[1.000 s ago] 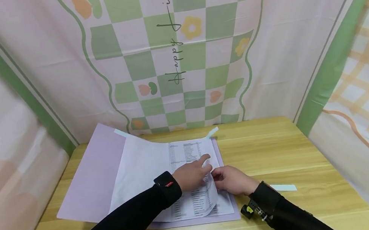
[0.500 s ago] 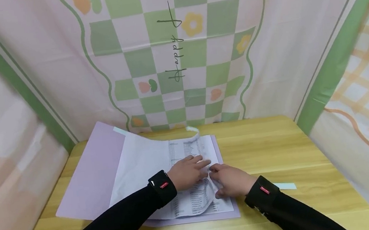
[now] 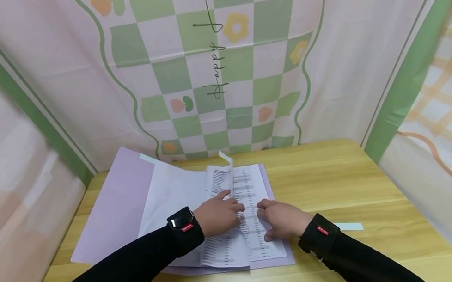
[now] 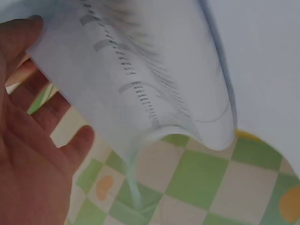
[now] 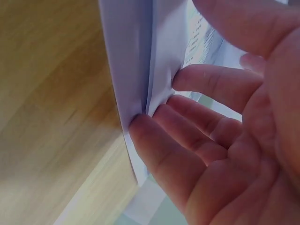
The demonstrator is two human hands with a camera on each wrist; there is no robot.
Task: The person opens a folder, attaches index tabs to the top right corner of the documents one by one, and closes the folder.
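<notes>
– Where are we finding the printed page (image 3: 225, 251)?

– We're seeing it curling upward near the middle of the purple folder (image 3: 110, 214), which is lying spread. The page's pale tab (image 3: 226, 157) is sticking up at the folder's far edge.

– And what is the left hand (image 3: 219, 216) doing?

– It's reaching in from the folder's left side and touching the page. In the left wrist view, one fingertip (image 4: 33, 24) is overlapping the paper while the other fingers are spreading apart by its edge. We aren't able to tell whether they're pinching it.

– How are we reading the right hand (image 3: 283, 219)?

– Its fingers are staying apart from the thumb, gently bent, and clamping nothing that we're seeing. Their tips are touching the folder's right edge and the edge of the printed sheets (image 3: 250, 189), which are lying on the folder's right half.

– What else are we noticing on the folder?

– A blank white sheet (image 3: 169, 196) is covering part of its left side, with another pale tab (image 3: 148, 158) showing at the top.

– And around it?

– We're spotting a pale strip (image 3: 349, 226) lying to the folder's right, on the wooden table (image 3: 314, 177). Beyond the folder, a green-checked cloth (image 3: 238, 65) is hanging.
</notes>
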